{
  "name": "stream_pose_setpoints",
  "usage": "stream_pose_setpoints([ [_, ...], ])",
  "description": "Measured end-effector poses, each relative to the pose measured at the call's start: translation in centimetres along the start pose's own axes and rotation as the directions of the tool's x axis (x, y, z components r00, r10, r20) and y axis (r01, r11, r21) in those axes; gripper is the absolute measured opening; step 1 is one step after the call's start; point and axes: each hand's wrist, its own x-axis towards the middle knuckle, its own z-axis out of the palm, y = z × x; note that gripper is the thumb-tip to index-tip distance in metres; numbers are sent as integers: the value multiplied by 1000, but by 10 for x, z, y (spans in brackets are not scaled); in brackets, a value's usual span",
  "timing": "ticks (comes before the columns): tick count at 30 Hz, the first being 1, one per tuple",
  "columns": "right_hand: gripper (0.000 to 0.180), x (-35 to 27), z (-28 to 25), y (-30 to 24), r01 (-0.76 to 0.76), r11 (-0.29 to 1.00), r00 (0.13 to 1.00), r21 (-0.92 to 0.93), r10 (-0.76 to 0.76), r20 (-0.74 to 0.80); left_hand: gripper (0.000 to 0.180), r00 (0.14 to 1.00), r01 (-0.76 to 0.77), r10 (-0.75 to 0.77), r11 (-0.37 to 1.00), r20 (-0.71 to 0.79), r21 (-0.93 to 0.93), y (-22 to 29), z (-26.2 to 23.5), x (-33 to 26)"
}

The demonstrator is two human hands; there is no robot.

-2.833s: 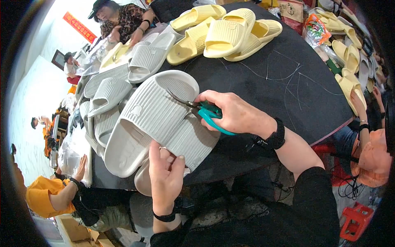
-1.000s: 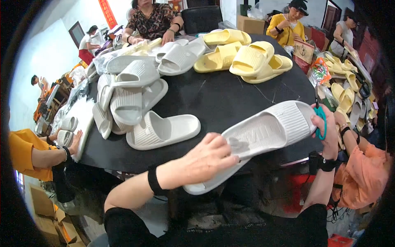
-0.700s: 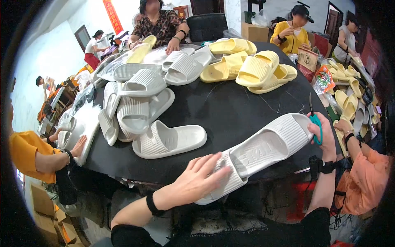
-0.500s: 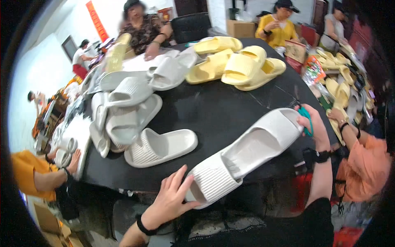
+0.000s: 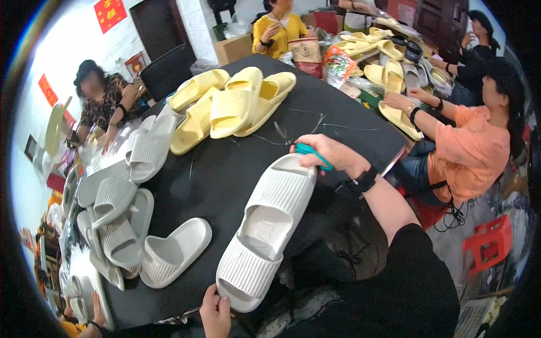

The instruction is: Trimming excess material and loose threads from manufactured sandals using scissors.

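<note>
Two light grey ribbed slide slippers are nested end to end and held up in front of me. The nearer slipper (image 5: 248,276) has its open end pinched between the thumb and fingers of my left hand (image 5: 215,312). Beside the far slipper (image 5: 286,183), my right hand (image 5: 329,155) is closed around small scissors with teal handles (image 5: 313,156), and its fingers touch or nearly touch that slipper's end. The scissors' dark blades show only in part. A single grey slipper (image 5: 176,253) lies on the black table (image 5: 186,197) to the left.
More grey slippers (image 5: 115,191) are piled at the left, and yellow slippers (image 5: 231,104) stand at the far side. Clear strips of scrap (image 5: 304,121) lie on the tabletop. People sit around, one in an orange shirt (image 5: 468,138) at my right. A red stool (image 5: 487,242) stands on the floor.
My view has swung to the right. The nested slippers are now held more upright, and my left hand has gone from spread fingers on the strap to a pinch at the near end.
</note>
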Motion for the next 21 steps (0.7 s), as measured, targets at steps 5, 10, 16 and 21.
stream_pose_setpoints([
  [5,42,0,10,7,24,999,999,37,-24,21,34,983,138,-158,970,-89,-201,29,-2,4],
  [10,39,-9,23,3,44,993,999,107,-46,19,36,982,95,-122,979,-147,-179,35,-7,0],
  [16,35,-17,37,1,39,964,999,263,-28,-47,40,970,37,-102,960,-221,-279,37,-15,5],
  [21,40,-7,40,8,188,893,966,410,-93,-241,33,947,-273,250,957,-204,-97,23,-31,29],
])
